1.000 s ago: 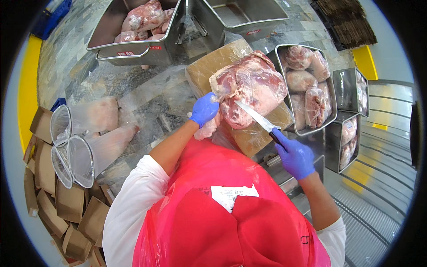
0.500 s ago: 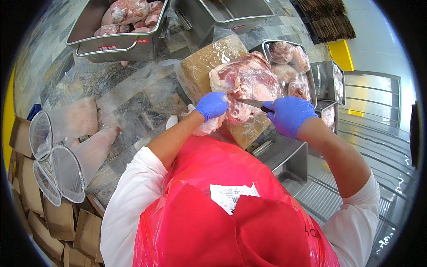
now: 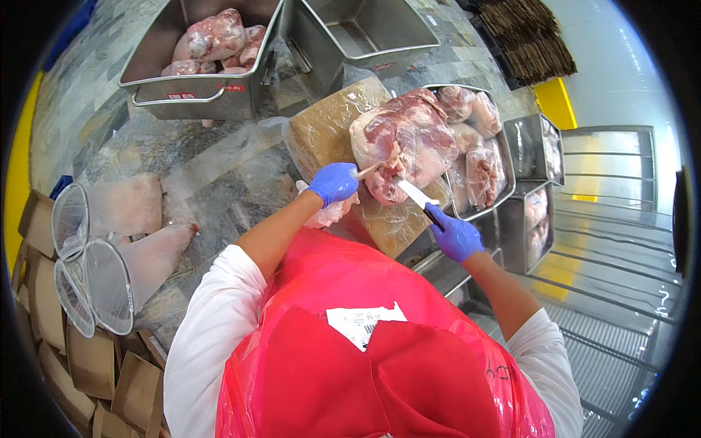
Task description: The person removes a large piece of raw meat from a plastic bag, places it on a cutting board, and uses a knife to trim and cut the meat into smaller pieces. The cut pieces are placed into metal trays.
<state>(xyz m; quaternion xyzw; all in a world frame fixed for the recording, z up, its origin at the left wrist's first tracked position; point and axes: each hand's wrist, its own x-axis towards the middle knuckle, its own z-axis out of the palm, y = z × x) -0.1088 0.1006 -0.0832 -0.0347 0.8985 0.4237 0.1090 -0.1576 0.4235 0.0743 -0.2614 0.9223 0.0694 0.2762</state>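
Note:
A large piece of raw meat [image 3: 412,139] with pale fat lies on a plastic-wrapped cardboard box [image 3: 336,117]. My left hand [image 3: 334,182], in a blue glove, is closed on a thin pale strip of meat [image 3: 367,171] and pulls it out from the piece's left side. My right hand [image 3: 458,235], also gloved, grips the dark handle of a knife [image 3: 416,193]. The blade's tip points up and left at the near side of the meat. Below my left hand hangs a paler, fatty piece of meat [image 3: 332,212], partly hidden by the hand.
Metal tubs stand around: one with wrapped meat [image 3: 182,91] at far left, another tub [image 3: 365,55] beside it, and a meat-filled tub [image 3: 504,164] at right. Wire hoops with clear bags [image 3: 109,285] and cardboard boxes [image 3: 91,361] are at left. A metal rack [image 3: 606,219] stands at right.
My right hand has moved down and toward me, drawing the knife back from my left hand and turning its blade. A strip now stretches between my left hand and the meat.

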